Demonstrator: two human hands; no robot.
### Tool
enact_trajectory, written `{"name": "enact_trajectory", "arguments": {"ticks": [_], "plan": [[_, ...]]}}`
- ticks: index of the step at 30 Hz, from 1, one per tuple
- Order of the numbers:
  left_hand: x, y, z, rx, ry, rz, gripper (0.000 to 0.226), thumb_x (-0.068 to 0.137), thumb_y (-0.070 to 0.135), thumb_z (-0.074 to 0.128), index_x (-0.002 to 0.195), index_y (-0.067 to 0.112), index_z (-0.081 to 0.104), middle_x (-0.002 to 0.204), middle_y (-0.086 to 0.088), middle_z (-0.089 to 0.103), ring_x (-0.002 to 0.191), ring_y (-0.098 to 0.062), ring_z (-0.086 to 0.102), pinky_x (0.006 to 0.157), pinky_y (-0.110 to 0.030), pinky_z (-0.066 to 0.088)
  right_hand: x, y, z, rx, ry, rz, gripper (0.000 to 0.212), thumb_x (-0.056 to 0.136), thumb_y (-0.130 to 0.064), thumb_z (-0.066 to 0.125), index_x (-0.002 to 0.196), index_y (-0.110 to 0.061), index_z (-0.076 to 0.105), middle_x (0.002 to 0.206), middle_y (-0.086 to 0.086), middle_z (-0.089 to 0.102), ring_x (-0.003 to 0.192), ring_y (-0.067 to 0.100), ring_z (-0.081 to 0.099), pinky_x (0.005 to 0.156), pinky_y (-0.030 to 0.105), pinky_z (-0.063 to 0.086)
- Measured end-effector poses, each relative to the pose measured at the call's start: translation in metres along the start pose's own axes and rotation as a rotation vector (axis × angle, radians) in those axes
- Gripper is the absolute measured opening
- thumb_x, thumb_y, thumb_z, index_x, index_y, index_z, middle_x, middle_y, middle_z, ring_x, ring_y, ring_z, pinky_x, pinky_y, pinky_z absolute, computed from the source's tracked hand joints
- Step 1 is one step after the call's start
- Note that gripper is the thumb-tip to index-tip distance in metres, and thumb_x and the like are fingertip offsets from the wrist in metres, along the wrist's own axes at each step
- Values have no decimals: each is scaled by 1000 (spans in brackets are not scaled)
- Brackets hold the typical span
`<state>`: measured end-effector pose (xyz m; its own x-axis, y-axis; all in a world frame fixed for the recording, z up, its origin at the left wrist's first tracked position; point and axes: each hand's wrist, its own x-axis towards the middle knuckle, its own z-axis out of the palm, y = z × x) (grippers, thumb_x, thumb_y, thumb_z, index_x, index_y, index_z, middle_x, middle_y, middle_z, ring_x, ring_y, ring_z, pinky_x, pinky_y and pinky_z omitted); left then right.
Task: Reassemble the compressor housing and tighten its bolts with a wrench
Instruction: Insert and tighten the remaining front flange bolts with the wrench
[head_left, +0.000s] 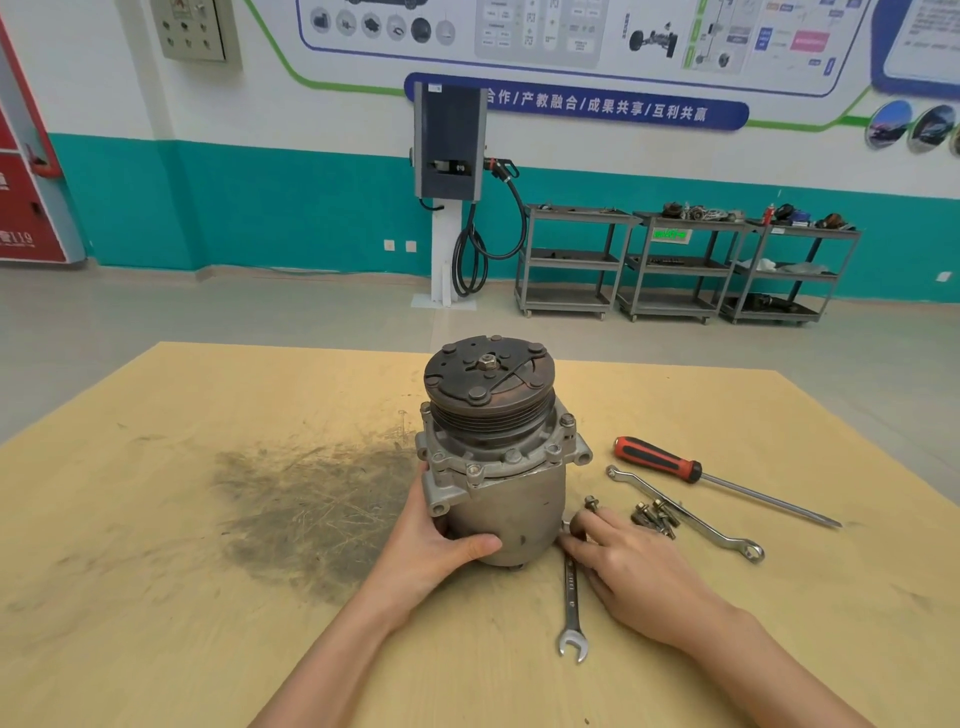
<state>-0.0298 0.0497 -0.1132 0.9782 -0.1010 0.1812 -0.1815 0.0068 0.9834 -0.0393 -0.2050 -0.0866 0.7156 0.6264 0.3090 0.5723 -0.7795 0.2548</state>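
A grey compressor (511, 488) stands upright on the wooden board (208, 519), its dark pulley (488, 384) on top. My left hand (441, 540) grips the lower left of its body, thumb across the front. My right hand (628, 566) lies just right of the compressor, over an open-end wrench (572, 618), with its fingertips at a single bolt (592, 505); whether it pinches the bolt I cannot tell. A small pile of bolts (654, 517) lies to the right.
An offset ring wrench (691, 517) and a red-and-black screwdriver (701, 475) lie at the right of the board. A dark grease stain (311, 499) covers the board left of the compressor. Grey carts (675, 260) stand by the far wall.
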Motion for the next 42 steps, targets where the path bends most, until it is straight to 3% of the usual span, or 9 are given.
{"name": "enact_trajectory", "arguments": {"ticks": [4,8,11,15,20,29,36,39,42], "plan": [[0,2,-1,-14,-3,-3,129,39,58,98,147,26,35,128,32,61,120,11,55,90,-4,43,12,-1,-16,724,265,550,26,102,-32,41,123,-30,57,114,-10,57,107,15,58,83,24,47],[-1,4,-2,-13,3,-10,135,35,60,98,149,24,34,130,28,62,122,11,54,93,-4,43,37,-13,-40,1372,346,714,77,85,-74,27,148,-29,33,148,-12,42,134,7,42,105,32,39],[-4,6,2,17,24,5,133,36,57,97,148,23,34,132,22,62,124,9,53,102,-10,43,60,-33,-45,1396,333,710,96,74,-85,17,152,-29,25,155,-10,32,141,6,30,118,37,25],[-15,11,9,52,70,23,136,53,35,100,157,29,12,142,36,45,125,25,40,97,3,33,88,-40,-34,1459,529,767,70,88,-67,21,137,-25,47,129,-11,56,121,-5,48,113,39,35],[-29,15,21,84,184,-8,157,43,52,93,144,48,-27,164,16,10,151,-1,14,127,-36,16,97,-16,-23,1728,507,701,61,87,-66,33,125,-26,59,125,5,66,122,21,58,109,48,40],[-10,8,-1,99,131,-42,165,34,61,95,159,34,-10,153,35,15,149,-1,22,126,-35,19,80,-37,-7,1734,548,684,85,78,-84,40,147,-35,34,149,-7,44,138,11,39,117,45,28],[-2,3,0,153,91,-42,141,42,54,91,159,22,18,154,7,45,141,-7,43,121,-42,33,83,-44,1,1673,606,674,93,73,-87,39,148,-31,34,146,-5,48,136,11,42,116,45,30],[-3,1,2,167,128,-26,137,44,50,93,157,22,21,149,15,48,136,3,45,118,-26,35,88,-40,4,1756,578,662,90,78,-80,39,145,-20,41,141,4,54,133,18,47,114,46,33],[-2,-6,2,187,189,-14,130,54,33,97,154,34,15,127,39,45,110,35,42,89,8,31,96,-35,4,1805,535,667,76,86,-65,35,141,-12,46,136,11,57,131,25,49,113,48,34]]}}
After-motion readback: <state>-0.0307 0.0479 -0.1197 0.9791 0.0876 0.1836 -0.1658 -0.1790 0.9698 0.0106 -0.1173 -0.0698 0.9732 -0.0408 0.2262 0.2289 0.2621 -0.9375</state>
